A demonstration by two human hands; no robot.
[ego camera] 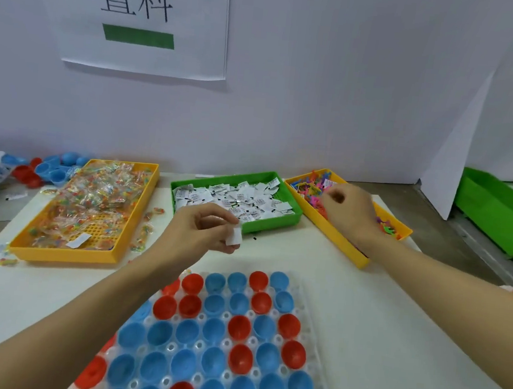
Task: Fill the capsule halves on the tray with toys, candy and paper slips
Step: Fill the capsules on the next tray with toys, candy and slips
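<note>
Red and blue capsule halves [239, 327] sit open in the clear tray [308, 332] at the table's near edge. Beyond, the left hand [202, 233] pinches a featherlight, floppy paper slip [233, 236] by its edge; the right hand [348, 211] curls into the toy bin [342, 242], its hold hidden.

Small packing workshop — sorted parts bins [234, 220], posted station sign [146, 20].

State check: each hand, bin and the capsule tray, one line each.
left hand: pinching a paper slip
right hand: reaching into the toy bin, grip unclear
slip bin: full
candy bin: partly full
capsule halves: open, look empty
</note>
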